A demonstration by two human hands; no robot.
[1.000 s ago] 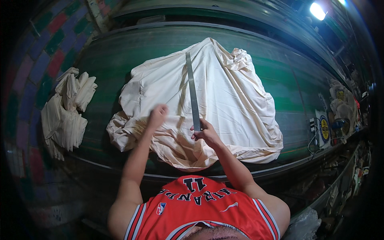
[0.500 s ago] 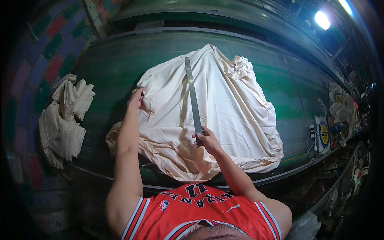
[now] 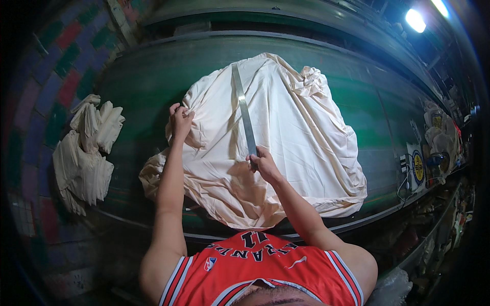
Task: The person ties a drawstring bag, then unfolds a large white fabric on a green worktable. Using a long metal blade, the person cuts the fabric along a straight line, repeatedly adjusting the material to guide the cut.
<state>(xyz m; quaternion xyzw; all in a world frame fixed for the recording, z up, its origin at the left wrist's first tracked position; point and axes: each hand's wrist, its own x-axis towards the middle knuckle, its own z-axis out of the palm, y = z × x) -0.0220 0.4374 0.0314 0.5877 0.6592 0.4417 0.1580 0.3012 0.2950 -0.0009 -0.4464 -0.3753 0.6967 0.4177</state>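
Observation:
A large heap of cream cloth (image 3: 301, 148) lies spread and wrinkled over the green table. My right hand (image 3: 264, 164) is wrapped round the near end of a long flat metal bar (image 3: 242, 102), which looks like a steel ruler. The bar rests over the cloth and points away from me, its far end leaning slightly left. At the cloth's left edge, my left hand (image 3: 181, 122) has its fingers curled onto the fabric, and folds gather beside them. A bunched knot of the same cloth sits at the far right of the heap.
Folded cream cloths (image 3: 84, 158) hang in a pile at the table's left end. On the right stand a card with a blue and yellow emblem (image 3: 417, 166), a cable and more bundled cloth (image 3: 440, 127). A metal rail (image 3: 245, 33) edges the green table (image 3: 148, 71) at the back.
My left hand has shifted farther away along the cloth's left edge, drawing the fabric there into folds. The bar, in my right hand, has slid slightly away from me.

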